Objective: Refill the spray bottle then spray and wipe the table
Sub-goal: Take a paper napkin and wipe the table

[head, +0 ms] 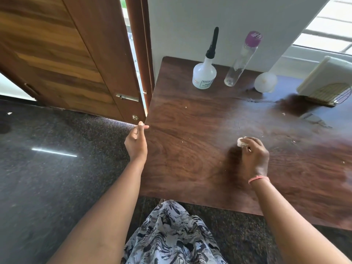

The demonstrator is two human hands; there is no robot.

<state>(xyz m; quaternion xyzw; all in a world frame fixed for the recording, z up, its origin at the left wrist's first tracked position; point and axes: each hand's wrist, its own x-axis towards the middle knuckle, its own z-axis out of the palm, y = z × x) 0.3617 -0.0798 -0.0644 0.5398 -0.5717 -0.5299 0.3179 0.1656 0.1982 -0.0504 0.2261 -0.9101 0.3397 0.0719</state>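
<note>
The white spray bottle [204, 76] with its black nozzle stands upright at the far edge of the wooden table [190, 130], just beside a clear bottle [241, 60] with a purple cap; nearer, the right hand [254, 155] curls its fingers round a small white wad [241, 142] pressed to the tabletop; the left hand [136, 141] hovers at the table's left edge, fingers loosely curled, holding nothing; a white round object [265, 81] sits further right.

The white spray bottle [204, 75] in the upper middle of the frame has a label near its bottom. The top word reads "KISSAN". The smaller lines under it are too tiny to read. A small red-edged sticker beside the label cannot be read either.
</note>
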